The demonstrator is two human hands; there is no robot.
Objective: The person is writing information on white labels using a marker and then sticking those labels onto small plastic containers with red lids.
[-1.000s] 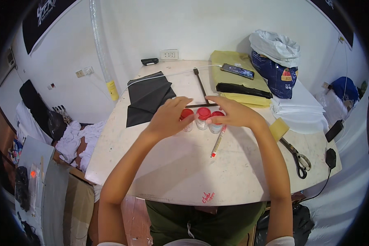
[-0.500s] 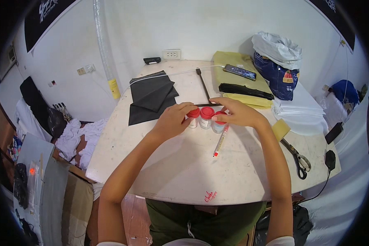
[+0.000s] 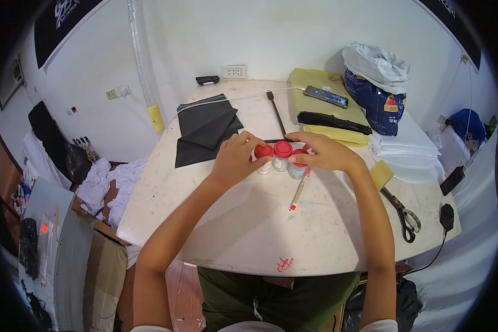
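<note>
Three small clear jars with red screw lids stand upright side by side on the white table. My left hand (image 3: 235, 159) is closed around the left jar (image 3: 264, 151), fingertips at the far side of its lid and thumb across its near side. My right hand (image 3: 333, 154) grips the right jar (image 3: 297, 171), its thumb on the near side of the lid and its fingers reaching behind. Between them the middle jar (image 3: 281, 164) stands slightly farther back, apart from both thumbs. A red-and-white marker (image 3: 300, 191) lies just in front of the right jar.
Behind the jars lies a black L-shaped bar (image 3: 277, 115). Folded black sheets (image 3: 207, 133) are at left. A phone (image 3: 326, 96) rests on yellow folded material (image 3: 310, 80), near a blue-and-white sack (image 3: 373, 102). Scissors (image 3: 406, 218) and a yellow tape roll (image 3: 381, 175) lie right.
My left thumb has slid right across the front of the left jar. The middle jar sits slightly farther back. My right hand keeps its hold, and the view has shifted a little.
</note>
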